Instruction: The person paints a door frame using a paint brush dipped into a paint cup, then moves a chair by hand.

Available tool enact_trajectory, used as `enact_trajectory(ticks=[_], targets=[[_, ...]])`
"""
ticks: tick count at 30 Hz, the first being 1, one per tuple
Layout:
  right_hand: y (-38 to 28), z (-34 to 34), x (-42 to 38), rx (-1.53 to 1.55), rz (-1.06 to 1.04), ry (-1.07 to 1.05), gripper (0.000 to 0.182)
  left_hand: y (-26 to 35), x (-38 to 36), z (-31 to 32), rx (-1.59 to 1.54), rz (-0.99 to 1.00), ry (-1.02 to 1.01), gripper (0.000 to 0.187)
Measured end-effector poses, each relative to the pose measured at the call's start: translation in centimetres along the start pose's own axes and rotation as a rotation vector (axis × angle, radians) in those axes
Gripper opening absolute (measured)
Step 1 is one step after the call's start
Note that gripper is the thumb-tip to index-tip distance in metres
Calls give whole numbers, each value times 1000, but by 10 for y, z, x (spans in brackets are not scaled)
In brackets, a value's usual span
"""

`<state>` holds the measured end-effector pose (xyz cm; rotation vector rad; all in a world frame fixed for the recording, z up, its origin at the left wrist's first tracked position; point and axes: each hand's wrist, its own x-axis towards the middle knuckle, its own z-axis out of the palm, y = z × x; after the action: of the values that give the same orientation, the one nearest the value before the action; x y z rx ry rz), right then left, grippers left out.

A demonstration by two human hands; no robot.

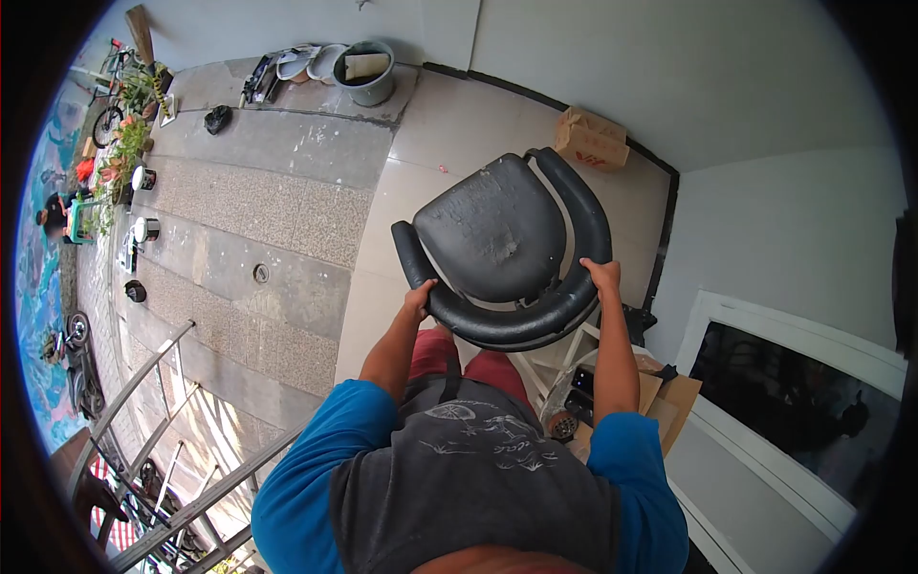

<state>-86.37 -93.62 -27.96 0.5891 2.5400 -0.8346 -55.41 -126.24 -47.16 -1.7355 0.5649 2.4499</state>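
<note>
A black padded armchair [497,230] with a worn, cracked seat is in front of me over the pale tiles. Its curved back and arm rail [512,325] is on the side nearest my body. My left hand [419,298] is closed round the rail at its left bend. On the right bend, my right hand [601,275] grips the same rail, thumb on top. The seat's front edge points away from me, toward the upper left. The chair's legs are hidden under the seat.
A cardboard box [591,140] stands by the wall. A grey bucket [365,75] with a roller sits at the far edge. Beside my right leg is a small stand with a carton [672,407]. A metal railing [229,483] runs along my left. Paint pails [145,230] and plants line the far left.
</note>
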Motion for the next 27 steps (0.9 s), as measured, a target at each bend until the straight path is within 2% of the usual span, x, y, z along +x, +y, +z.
enact_trajectory(ticks=[3, 5, 6, 7, 9, 10, 13, 15, 18, 19, 22, 24, 25, 27], targets=[[-48, 16, -4, -58, -122, -11, 73, -5, 3, -22, -98, -41, -11, 48], [-83, 28, -7, -199, -236, -32, 76, -8, 6, -37, -157, -165, -82, 49], [-103, 34, -11, -262, -262, -31, 84, -11, 9, -44, -207, -211, -137, 50], [-123, 40, -15, -269, -278, -32, 84, -20, 24, -55, -223, -203, -142, 50], [-159, 57, -20, -402, -397, -71, 93, -37, 50, -72, -155, -171, 61, 51], [-176, 64, -24, -408, -409, -77, 93, -23, 8, -51, -167, -158, 123, 52], [-227, 84, -36, -511, -522, -135, 96, -40, 27, -56, -196, -149, 144, 54], [-258, 103, -39, -589, -633, -170, 97, -44, 31, -51, -247, -99, 133, 57], [-297, 120, -51, -644, -715, -221, 94, -44, 11, -37, -233, -115, -89, 56], [-306, 127, -53, -650, -742, -240, 94, -47, 11, -35, -259, -99, -76, 56], [-328, 147, -58, -717, -862, -278, 92, -57, 11, -20, -279, -22, 24, 51], [-345, 160, -65, -729, -891, -307, 92, -50, -4, -3, -329, 24, 62, 71], [-356, 165, -64, -742, -920, -318, 92, -54, 9, 9, -360, 35, 68, 71], [-364, 180, -65, -728, -961, -359, 93, -70, 42, 14, -349, 34, 638, 98]])
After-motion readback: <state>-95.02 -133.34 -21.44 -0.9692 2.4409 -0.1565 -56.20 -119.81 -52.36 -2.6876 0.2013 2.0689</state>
